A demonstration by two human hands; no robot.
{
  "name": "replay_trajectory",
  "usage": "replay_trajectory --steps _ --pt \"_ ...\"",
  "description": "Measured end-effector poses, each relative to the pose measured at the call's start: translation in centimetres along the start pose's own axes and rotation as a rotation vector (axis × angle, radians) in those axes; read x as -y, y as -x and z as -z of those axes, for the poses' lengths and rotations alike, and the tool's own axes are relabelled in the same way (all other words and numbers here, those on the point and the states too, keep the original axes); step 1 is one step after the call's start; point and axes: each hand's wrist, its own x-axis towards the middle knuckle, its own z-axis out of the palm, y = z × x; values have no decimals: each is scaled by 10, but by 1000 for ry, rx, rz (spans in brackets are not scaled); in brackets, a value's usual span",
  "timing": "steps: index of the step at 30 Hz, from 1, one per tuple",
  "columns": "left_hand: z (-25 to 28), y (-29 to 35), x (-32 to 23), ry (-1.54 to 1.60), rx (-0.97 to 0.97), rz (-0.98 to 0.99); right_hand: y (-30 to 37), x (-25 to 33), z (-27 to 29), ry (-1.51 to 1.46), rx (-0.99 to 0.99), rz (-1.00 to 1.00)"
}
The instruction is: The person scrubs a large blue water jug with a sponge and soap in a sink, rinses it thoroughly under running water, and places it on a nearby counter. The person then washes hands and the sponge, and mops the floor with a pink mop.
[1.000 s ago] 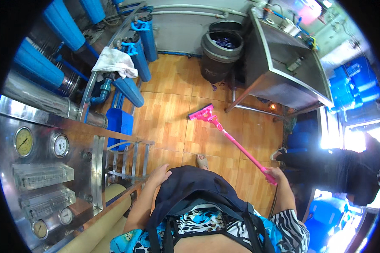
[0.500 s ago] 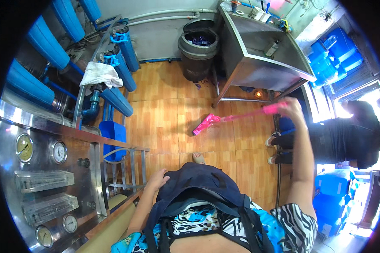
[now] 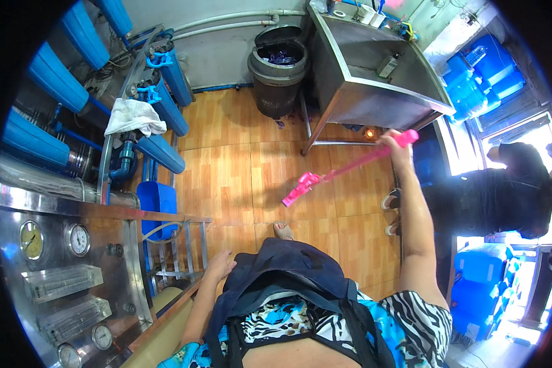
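Observation:
My right hand [image 3: 400, 150] grips the upper end of a pink long-handled floor tool [image 3: 357, 164], with the pink grip end showing past my fingers. Its handle slants down to the left to a narrow pink head [image 3: 301, 187] at the wooden-patterned floor [image 3: 227, 165], in front of my foot [image 3: 283, 230]. Whether this head is a mop or a squeegee I cannot tell. My left hand [image 3: 221, 265] hangs beside the dark blue bag [image 3: 288, 264] on my front, its fingers loosely extended and nothing seen in them.
A dark lidded bin [image 3: 278, 83] stands at the back beside a steel sink [image 3: 374, 101]. At left are blue filter housings [image 3: 153, 110], a gauge panel [image 3: 73, 270] and a blue bin [image 3: 158, 205]. A person in dark clothes [image 3: 478, 199] and blue water containers [image 3: 481, 273] are at right.
My right hand has moved a little left, and its arm now reaches out straighter. The tool's head has turned and shifted slightly down. My view has shifted slightly too.

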Motion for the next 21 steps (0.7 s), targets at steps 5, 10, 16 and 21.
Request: replay_trajectory --steps 5,10,16,21 --pt "1 -14 -2 4 29 46 -10 16 56 -132 80 -140" --pt "9 -41 -14 72 51 61 -43 -51 52 69 233 -185" --pt "27 -51 -39 54 -51 18 -54 -176 -16 385 341 -386" --pt "28 -43 -50 1 -23 1 -48 -193 -99 309 251 -329"
